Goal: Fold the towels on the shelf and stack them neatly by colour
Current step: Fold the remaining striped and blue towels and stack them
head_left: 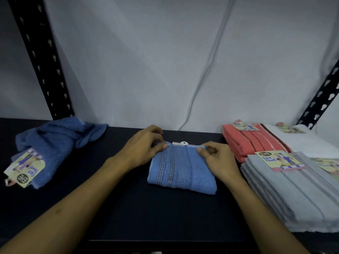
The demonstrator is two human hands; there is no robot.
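A folded light-blue towel with stitched stripes lies in the middle of the dark shelf. My left hand pinches its far left corner. My right hand pinches its far right corner. A pink and white hanger tag sticks out at the far edge between the hands. A second blue towel lies crumpled at the left with a paper label on it. At the right stand a coral stack, a grey stack and a white towel.
Black slotted shelf posts rise at the back left and back right. A grey wall with a thin cable stands behind the shelf. Paper labels lie on top of the stacks at the right.
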